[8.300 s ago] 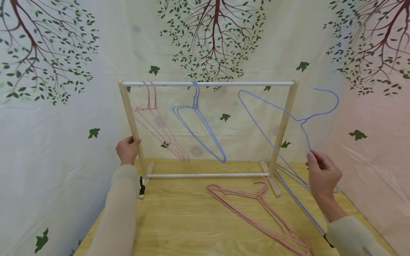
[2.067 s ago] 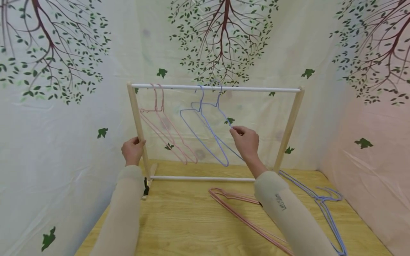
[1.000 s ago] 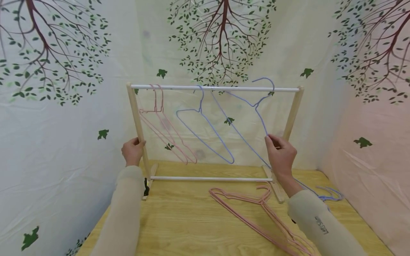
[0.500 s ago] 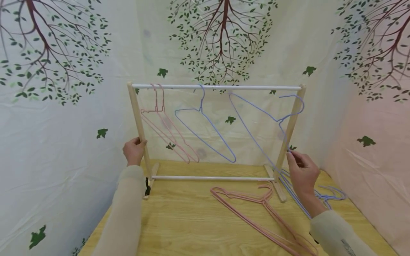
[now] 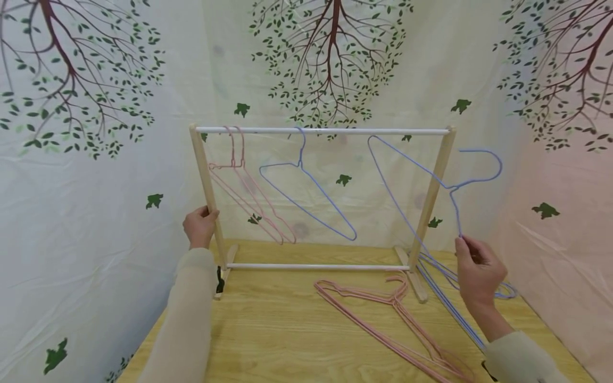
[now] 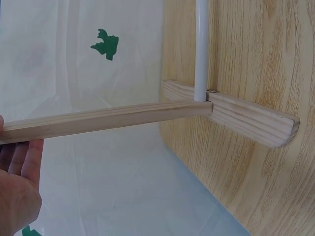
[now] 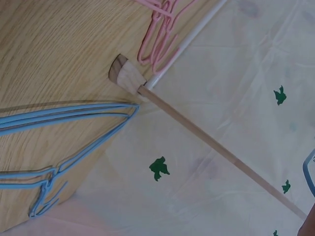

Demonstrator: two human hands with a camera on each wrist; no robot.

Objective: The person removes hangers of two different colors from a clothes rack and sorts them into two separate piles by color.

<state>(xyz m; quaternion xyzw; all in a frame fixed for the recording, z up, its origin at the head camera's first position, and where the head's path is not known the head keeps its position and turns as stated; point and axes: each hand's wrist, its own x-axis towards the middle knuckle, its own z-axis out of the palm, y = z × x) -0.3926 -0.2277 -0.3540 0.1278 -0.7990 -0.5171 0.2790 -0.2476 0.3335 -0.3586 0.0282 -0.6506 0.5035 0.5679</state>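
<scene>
1. One blue hanger (image 5: 451, 188), slim, smooth and wire-like, tilts across the right post (image 5: 428, 213) in your head view, its rounded hook off the rod.
2. Your right hand (image 5: 481, 274) pinches that hanger's arm below the neck, between thumb and curled fingers.
3. Your left hand (image 5: 200, 227) grips the left post (image 5: 202, 170), thumb and fingers closed on squared, pale wood with visible grain.
4. White, round, smooth bars, the upper rod (image 5: 373, 131) and lower rod (image 5: 306, 266), join both posts.
5. From the upper one hang two pink hangers (image 5: 242, 146) and a second blue hanger (image 5: 300, 165), each a long triangle.
6. Stacked pink hangers (image 5: 395, 301) lie near you on the wood-grained tabletop (image 5: 268, 330), more blue hangers (image 5: 451, 306) beside them.
7. Wrinkled sheeting (image 5: 182, 80), printed with trees, stands behind.
</scene>
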